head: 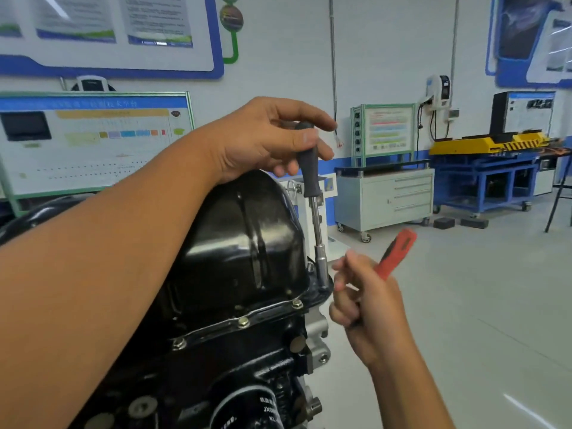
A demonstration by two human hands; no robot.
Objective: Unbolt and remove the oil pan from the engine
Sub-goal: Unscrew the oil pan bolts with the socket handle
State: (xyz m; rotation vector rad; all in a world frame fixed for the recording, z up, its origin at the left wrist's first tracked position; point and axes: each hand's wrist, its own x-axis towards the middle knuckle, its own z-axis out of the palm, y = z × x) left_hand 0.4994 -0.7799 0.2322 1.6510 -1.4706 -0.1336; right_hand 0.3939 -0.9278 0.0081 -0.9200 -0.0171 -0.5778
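Little can be read. On the oil filter (pixel 247 410) at the bottom of the frame, white print shows upside down; the letters "JX" can be made out, the rest is too blurred. The blue header of the training board (pixel 93 140) at the left carries a line of pale Chinese characters, too soft to read. The wall posters (pixel 108 23) in the upper left hold blocks of small print, illegible. The small board (pixel 387 130) at right of centre shows coloured text lines, also unreadable.
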